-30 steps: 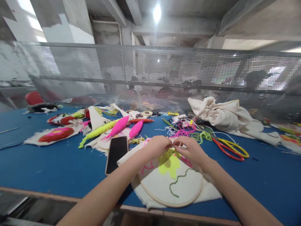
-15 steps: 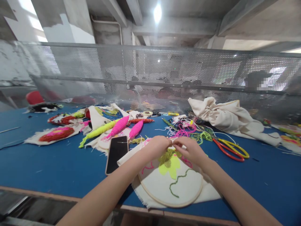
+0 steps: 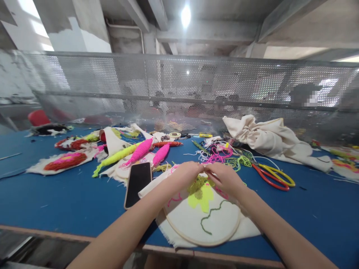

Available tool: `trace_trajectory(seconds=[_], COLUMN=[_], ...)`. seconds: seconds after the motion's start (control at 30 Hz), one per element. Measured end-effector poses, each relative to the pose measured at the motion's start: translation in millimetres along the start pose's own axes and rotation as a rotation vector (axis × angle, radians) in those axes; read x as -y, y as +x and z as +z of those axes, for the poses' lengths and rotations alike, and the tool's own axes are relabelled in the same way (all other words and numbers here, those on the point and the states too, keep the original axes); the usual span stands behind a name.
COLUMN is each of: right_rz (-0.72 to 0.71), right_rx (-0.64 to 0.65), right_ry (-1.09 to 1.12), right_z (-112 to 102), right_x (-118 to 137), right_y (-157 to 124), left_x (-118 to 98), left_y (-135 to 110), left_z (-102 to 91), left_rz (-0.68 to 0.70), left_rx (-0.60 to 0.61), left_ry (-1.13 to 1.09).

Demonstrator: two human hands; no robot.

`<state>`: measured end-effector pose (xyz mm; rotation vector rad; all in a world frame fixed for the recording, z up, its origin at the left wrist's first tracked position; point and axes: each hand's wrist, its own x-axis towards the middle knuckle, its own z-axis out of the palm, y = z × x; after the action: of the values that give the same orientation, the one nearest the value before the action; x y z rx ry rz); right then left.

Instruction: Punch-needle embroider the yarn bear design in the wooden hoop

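An embroidery hoop (image 3: 209, 245) holds white cloth (image 3: 185, 220) taut at the table's front edge. Neon-yellow flower stitching (image 3: 204, 200), a wavy dark green line (image 3: 209, 216) and pink stitches (image 3: 175, 198) mark the cloth. Over the hoop's far side, my left hand (image 3: 191, 172) and my right hand (image 3: 226, 177) meet, fingertips almost touching. Both are closed in a pinch. What lies between the fingers is too small and covered to make out. The hoop's far rim is hidden by my hands.
Left of the hoop lies a phone (image 3: 138, 185), with pink yarn skeins (image 3: 141, 151) beyond it. Scissors (image 3: 270, 177) with red and yellow handles and tangled pink yarn (image 3: 220, 154) lie to the right. Crumpled cloth (image 3: 265, 136) sits near the perforated metal screen (image 3: 174, 78).
The whole view has shifted slightly. My hands stay together at the hoop's far side, with the fingertips only a little differently placed.
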<state>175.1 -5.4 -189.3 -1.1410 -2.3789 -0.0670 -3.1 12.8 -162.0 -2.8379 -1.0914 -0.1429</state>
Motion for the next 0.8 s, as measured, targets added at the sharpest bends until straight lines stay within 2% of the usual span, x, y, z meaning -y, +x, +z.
trace_trajectory(seconds=[0.2, 0.43, 0.6, 0.8], right_rz=[0.013, 0.135, 0.128, 0.101], right_rx=[-0.057, -0.084, -0.108, -0.108], right_ry=[0.045, 0.193, 0.237, 0.218], right_z=[1, 0, 1, 1], right_x=[-3, 2, 1, 0], right_y=[0, 0, -1, 0], left_x=[6, 8, 10, 10], left_y=[1, 2, 3, 2], left_z=[8.6, 13.7, 12.8, 13.1], left_rz=[0.064, 0.053, 0.074, 0.101], left_rx=[-0.1, -0.115, -0.181, -0.199], left_ry=[-0.057, -0.046, -0.079, -0.081])
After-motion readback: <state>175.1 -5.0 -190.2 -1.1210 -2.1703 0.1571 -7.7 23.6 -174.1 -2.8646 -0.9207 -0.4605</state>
